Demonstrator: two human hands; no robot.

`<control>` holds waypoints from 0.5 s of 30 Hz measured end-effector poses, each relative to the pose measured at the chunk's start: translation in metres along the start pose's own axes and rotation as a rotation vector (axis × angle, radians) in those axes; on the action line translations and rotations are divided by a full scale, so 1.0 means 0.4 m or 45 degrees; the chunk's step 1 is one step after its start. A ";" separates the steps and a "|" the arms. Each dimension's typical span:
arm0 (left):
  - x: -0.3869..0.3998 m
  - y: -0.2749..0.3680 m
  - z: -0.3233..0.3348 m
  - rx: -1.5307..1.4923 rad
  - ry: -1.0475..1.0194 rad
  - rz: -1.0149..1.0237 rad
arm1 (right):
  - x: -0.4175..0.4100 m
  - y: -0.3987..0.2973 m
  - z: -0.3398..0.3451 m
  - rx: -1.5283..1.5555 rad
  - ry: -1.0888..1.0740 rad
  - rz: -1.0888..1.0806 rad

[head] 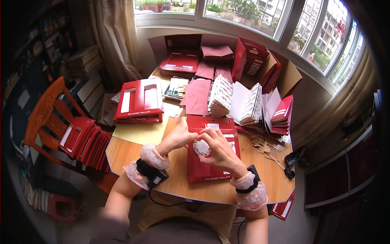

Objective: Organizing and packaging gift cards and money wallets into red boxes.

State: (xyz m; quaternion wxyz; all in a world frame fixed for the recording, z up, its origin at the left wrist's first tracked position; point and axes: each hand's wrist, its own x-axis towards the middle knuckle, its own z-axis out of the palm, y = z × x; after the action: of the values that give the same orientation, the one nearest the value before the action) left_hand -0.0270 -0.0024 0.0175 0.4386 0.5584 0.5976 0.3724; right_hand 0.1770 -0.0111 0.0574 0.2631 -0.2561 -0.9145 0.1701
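A red printed cardboard package [195,172] with white writing and a cut-out window lies flat on the wooden table before me. My left hand [178,135] is over its left edge, fingers bent towards its upper middle. From the right, my right hand [221,149] arches over the package, thumb and forefinger curved apart around a round white floral panel [201,148]. The fingertips of both hands meet or nearly meet above that panel. Whether anything small is pinched there is hidden. A white tag [212,126] shows just beyond my right fingers.
Finished-looking red packages [140,97] are stacked at left on yellow paper [134,132]. Behind stand pink envelopes [197,97], patterned folded cards [221,94] and red folded wallets [281,117]. Scissors [172,91] lie behind. More red packages [88,140] fill a wooden chair [45,111].
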 end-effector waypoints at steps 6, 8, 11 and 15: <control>0.005 0.006 0.004 0.005 -0.105 0.142 | -0.008 0.007 0.013 -0.139 -0.028 0.007; -0.004 0.021 -0.001 -0.020 -0.130 0.112 | -0.006 0.008 0.012 -0.163 -0.037 -0.020; -0.005 0.011 -0.001 -0.049 -0.140 0.127 | -0.003 0.004 0.017 -0.163 -0.036 0.005; -0.011 0.023 -0.002 -0.046 -0.161 0.105 | -0.002 0.011 0.026 -0.172 -0.033 0.006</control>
State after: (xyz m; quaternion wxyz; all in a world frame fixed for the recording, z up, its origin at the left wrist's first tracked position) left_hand -0.0248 -0.0058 0.0271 0.4697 0.5969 0.5385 0.3648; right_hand 0.1733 -0.0099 0.0468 0.2330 -0.2730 -0.9266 0.1119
